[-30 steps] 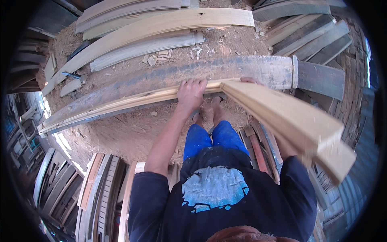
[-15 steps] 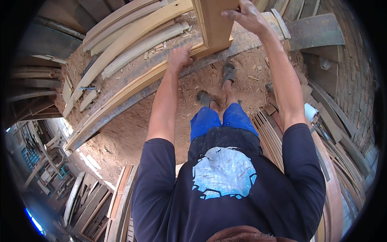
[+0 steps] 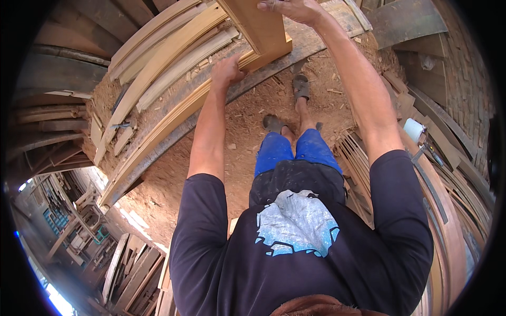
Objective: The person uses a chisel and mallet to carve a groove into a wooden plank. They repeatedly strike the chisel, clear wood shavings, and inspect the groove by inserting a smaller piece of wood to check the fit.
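- At the right, a white rounded thing (image 3: 414, 130) lies among the stacked boards (image 3: 464, 184); it may be a small container, but its inside does not show, so its contents cannot be told.
- Just beside it rests a slim tool (image 3: 435, 155), too small to make out clearly.
- The long wooden piece (image 3: 182, 108) lies along the near side of the surface (image 3: 337, 26), running from the lower left up toward the upper middle. It is pale yellow-brown, with narrow grooves and steps along its length, like a moulded frame member.
- Near its right end the wide board (image 3: 258, 29) meets it at an angle, forming a corner. This board has a smooth, flat, warm-brown face and a stepped left edge; its far end runs out of view at the top.
- The left hand (image 3: 227, 71) is on the long wooden piece, just left of the corner, its grip closed over the wood with the fingers curled.
- The right hand (image 3: 292, 9) has its grip on the wide board, the thumb across the face; the other fingers are mostly hidden.
- Beyond the long wooden piece lie pale planks (image 3: 184, 52), with wood scraps and sawdust about them.
- The person stands on a brown floor (image 3: 179, 184) strewn with chips, wearing dark shoes (image 3: 301, 87).
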A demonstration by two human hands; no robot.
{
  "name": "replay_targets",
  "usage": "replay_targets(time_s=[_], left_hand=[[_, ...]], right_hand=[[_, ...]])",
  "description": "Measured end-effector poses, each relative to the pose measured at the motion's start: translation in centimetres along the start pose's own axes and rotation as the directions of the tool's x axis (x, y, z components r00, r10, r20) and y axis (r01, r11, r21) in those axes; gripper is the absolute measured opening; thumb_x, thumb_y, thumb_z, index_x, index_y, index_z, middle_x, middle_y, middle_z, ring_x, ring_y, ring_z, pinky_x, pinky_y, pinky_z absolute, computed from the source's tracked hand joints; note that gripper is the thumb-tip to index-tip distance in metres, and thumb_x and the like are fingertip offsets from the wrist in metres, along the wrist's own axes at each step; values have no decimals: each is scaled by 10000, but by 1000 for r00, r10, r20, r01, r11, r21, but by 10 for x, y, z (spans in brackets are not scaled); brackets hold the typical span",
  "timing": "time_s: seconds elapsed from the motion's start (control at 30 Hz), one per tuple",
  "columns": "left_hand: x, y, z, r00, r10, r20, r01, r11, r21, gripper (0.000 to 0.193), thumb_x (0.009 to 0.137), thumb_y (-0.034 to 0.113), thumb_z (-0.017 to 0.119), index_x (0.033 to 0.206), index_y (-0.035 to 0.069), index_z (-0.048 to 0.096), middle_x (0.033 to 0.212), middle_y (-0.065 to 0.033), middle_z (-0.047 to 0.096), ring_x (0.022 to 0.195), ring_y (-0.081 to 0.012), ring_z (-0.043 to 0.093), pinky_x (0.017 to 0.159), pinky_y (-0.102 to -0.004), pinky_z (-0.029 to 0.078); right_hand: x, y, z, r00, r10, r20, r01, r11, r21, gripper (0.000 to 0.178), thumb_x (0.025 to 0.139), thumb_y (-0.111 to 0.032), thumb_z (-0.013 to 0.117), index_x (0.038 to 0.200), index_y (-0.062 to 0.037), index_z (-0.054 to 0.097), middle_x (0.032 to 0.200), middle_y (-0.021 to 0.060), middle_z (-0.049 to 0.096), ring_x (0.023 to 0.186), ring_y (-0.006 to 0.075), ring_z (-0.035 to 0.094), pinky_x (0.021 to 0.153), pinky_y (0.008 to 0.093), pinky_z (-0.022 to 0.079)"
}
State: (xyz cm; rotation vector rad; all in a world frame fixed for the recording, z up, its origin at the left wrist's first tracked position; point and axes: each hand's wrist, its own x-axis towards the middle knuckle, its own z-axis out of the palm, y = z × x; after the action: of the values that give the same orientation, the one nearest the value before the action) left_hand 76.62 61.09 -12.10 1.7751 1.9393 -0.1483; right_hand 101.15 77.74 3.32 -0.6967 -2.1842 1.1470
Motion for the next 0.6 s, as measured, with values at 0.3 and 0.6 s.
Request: replay_targets(time_s=[0.3,0.6], left_hand=[[-4,1,9,998,-41,-55,41,999,-15,471,803,413,832,1140,151,632,1051,-183,753,1021,-402,714,857,-522,564],[-17,16,8,985,-34,-168,35,999,1,429,758,292,868,1079,125,637,962,-177,733,954,-404,704,805,-517,565]], right_hand=[[1,-6,-5,999,26,-24,-23,992,121,633,866,-131,795,1438,-19,548,1268,127,698,1179,222,638,1015,384,510],[33,-51,-78,986,-86,-143,150,831,535,448,929,-292,835,1234,-11,666,1067,-18,708,945,61,605,827,259,506]])
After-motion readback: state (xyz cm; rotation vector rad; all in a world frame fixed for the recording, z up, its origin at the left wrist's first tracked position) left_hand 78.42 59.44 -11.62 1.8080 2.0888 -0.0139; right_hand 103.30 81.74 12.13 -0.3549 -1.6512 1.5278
